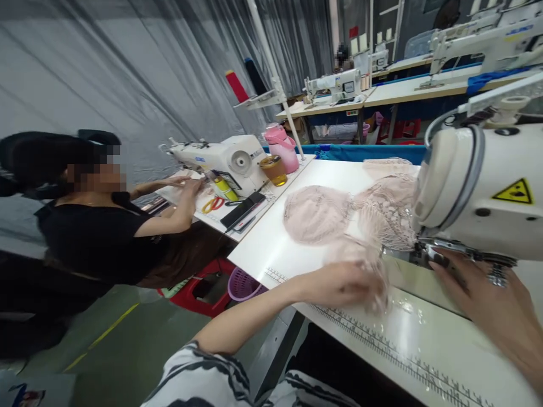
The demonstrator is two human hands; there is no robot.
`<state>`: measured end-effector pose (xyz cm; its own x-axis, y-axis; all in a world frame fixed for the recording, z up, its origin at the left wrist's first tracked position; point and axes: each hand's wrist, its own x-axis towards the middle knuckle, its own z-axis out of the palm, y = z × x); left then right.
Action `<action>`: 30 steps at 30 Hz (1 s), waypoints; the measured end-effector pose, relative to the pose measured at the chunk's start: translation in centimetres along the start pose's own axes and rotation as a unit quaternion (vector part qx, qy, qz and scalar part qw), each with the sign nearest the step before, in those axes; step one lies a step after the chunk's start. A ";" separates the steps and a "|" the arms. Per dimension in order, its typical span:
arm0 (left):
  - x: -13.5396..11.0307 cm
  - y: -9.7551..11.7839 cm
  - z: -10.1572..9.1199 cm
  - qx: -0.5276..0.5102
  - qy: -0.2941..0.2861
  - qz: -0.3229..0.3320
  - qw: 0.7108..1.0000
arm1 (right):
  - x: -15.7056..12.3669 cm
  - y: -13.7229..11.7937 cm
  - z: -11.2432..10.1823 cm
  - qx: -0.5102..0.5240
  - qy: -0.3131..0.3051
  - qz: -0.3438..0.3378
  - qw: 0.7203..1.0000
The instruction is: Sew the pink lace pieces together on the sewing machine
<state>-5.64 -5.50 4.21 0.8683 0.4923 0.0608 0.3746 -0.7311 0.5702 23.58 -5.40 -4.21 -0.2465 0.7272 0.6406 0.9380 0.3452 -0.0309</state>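
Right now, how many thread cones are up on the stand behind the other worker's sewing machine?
2: a red cone on the left side of the stand, and a dark cone just right of it. More may sit hidden elsewhere.

The head camera is looking forward and down from the person's head, facing somewhat left and tilting, so the table is running slantwise. It is sitting close: left hand and right hand are filling the foreground, the sewing machine crowding the right edge.
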 end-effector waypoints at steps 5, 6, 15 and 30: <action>1.5 2.3 2.0 0.002 0.021 0.046 0.999 | 0.7 -0.7 -0.7 -0.048 0.007 -0.017 0.999; 1.7 2.4 2.3 0.051 0.059 0.003 0.997 | 0.7 -0.8 -0.8 -0.040 0.000 -0.022 0.999; 3.6 2.0 3.7 0.191 0.032 0.048 0.980 | 1.1 -2.4 -2.5 0.105 -0.015 -0.186 0.977; 6.1 -1.5 4.4 0.341 0.039 0.048 0.938 | 1.4 -1.4 -2.7 0.101 -0.036 -0.154 0.982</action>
<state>0.52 -3.47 0.06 0.8924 0.4218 0.1605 0.4394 -0.8931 -0.0962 22.55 -6.44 -1.18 -0.5345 0.6069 0.5882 0.7501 0.6613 -0.0008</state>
